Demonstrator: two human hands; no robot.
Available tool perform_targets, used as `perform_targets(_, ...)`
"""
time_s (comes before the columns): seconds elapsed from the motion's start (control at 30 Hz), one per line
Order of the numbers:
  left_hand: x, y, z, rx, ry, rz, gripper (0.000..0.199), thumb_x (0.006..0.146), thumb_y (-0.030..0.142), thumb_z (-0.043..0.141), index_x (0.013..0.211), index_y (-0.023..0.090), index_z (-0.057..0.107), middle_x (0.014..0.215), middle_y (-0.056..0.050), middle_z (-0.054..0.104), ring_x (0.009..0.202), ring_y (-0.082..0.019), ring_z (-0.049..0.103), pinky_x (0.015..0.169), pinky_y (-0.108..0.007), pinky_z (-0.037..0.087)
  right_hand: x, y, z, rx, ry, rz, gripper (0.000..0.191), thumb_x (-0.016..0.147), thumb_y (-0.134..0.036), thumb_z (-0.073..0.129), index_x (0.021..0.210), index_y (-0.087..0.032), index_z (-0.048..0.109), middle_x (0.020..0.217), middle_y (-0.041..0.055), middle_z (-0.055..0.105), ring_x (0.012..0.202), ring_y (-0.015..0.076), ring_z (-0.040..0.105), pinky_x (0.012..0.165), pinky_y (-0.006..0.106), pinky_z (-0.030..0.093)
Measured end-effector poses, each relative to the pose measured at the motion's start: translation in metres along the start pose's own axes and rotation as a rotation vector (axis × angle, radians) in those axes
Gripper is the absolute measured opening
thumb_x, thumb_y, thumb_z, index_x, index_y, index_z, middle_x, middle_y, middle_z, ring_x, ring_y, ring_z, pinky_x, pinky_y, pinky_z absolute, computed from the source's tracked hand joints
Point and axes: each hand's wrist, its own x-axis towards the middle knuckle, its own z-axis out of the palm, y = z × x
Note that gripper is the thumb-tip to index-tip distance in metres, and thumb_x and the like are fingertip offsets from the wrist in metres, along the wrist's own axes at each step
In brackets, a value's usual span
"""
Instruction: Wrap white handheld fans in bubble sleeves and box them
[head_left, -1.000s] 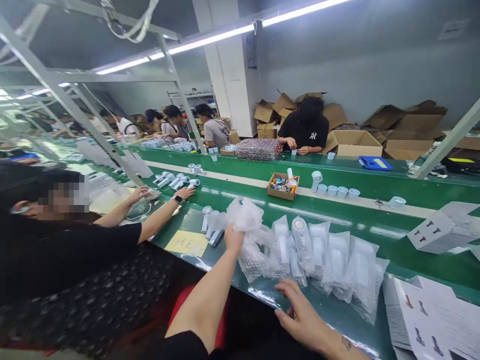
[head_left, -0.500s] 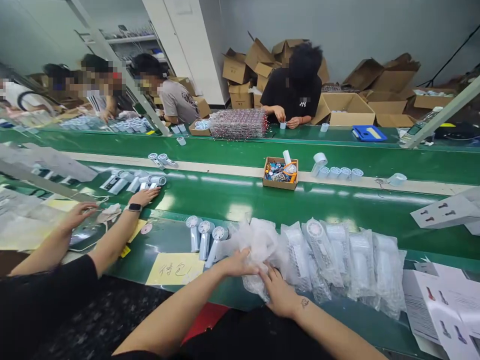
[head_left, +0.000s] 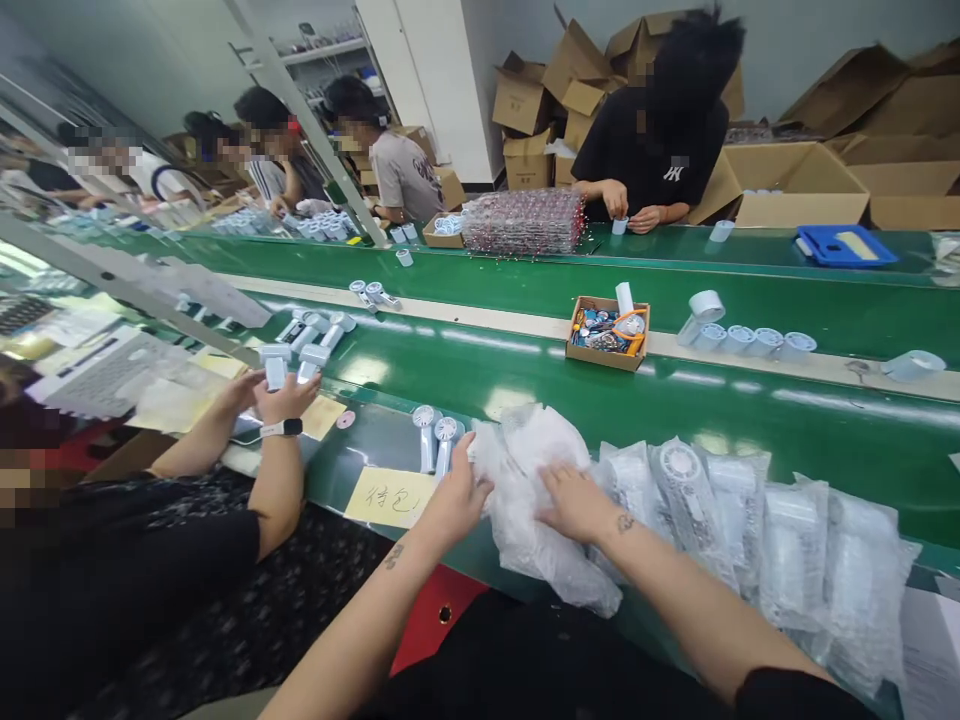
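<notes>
White translucent bubble bags [head_left: 529, 490] lie in a loose pile in front of me. My right hand [head_left: 574, 500] rests on the pile with fingers spread. At the pile's left edge is my left hand [head_left: 459, 495], fingers apart, beside the light blue handheld fans [head_left: 426, 440]. Whether its fingertips touch a fan or the plastic is hard to tell. Several fans wrapped in bubble bags [head_left: 791, 555] lie in a row to the right. A yellow paper [head_left: 390, 497] with handwriting is left of my left hand.
A co-worker's hands [head_left: 281, 398] hold fans at the left. On the green belt [head_left: 450, 355] stands a small carton [head_left: 607, 335] of parts, with blue cups [head_left: 739, 340] right of it. Across the belt a person [head_left: 652, 140] handles a cup.
The view has shifted, and my hands have moved apart over the bags. Two bare fans now show beside my left hand instead of three. The co-worker has lifted fans off the belt.
</notes>
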Motion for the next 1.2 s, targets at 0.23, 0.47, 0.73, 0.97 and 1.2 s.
perform_targets(0.23, -0.028, 0.018, -0.001, 0.066, 0.283, 0.326, 0.026, 0.080, 0.018, 0.047, 0.102, 0.018, 0.061, 0.097, -0.010, 0.067, 0.096, -0.024, 0.062, 0.087, -0.039, 0.050, -0.018, -0.011, -0.015, 0.379, 0.074, 0.013, 0.071, 0.079, -0.040, 0.065, 0.141, -0.019, 0.038, 0.137, 0.0171, 0.049, 0.126, 0.0327, 0.045, 0.100, 0.050, 0.041)
perform_targets(0.47, -0.020, -0.005, 0.013, 0.014, 0.047, 0.107, 0.031, 0.089, 0.032, 0.044, 0.105, 0.017, 0.066, 0.098, -0.008, 0.071, 0.090, -0.019, 0.066, 0.080, -0.028, 0.052, -0.021, -0.027, -0.006, 1.179, 0.197, 0.287, 0.065, 0.069, -0.046, 0.070, 0.123, -0.022, 0.042, 0.095, 0.0028, 0.062, 0.083, 0.0195, 0.062, 0.074, 0.036, 0.053)
perform_targets(0.73, 0.023, -0.064, 0.018, 0.470, -0.038, -0.388, 0.028, 0.077, 0.039, 0.059, 0.077, 0.012, 0.066, 0.085, -0.022, 0.071, 0.087, -0.036, 0.067, 0.073, -0.039, 0.048, -0.024, 0.017, 0.029, 1.354, 0.320, 0.514, 0.063, 0.062, -0.024, 0.066, 0.120, -0.023, 0.041, 0.101, 0.0073, 0.063, 0.085, 0.0221, 0.065, 0.075, 0.038, 0.055)
perform_targets(0.97, -0.004, -0.056, -0.029, -0.079, 0.075, -0.465, 0.036, 0.071, 0.049, 0.060, 0.052, 0.020, 0.051, 0.053, -0.006, 0.059, 0.057, -0.022, 0.060, 0.054, -0.029, 0.043, -0.054, 0.036, 0.018, 1.038, 0.306, 0.619, 0.055, 0.074, -0.038, 0.065, 0.120, -0.021, 0.041, 0.080, 0.0019, 0.063, 0.065, 0.0199, 0.064, 0.059, 0.034, 0.054)
perform_targets(1.2, -0.042, 0.033, 0.000, -0.603, 0.016, -0.185, 0.034, 0.066, 0.050, 0.066, 0.060, 0.018, 0.055, 0.052, 0.003, 0.050, 0.048, -0.010, 0.043, 0.048, -0.022, 0.035, -0.088, 0.011, -0.022, 0.610, 0.455, 0.391, 0.073, 0.074, -0.057, 0.065, 0.131, -0.020, 0.042, 0.121, 0.0167, 0.055, 0.099, 0.0296, 0.059, 0.086, 0.049, 0.047)
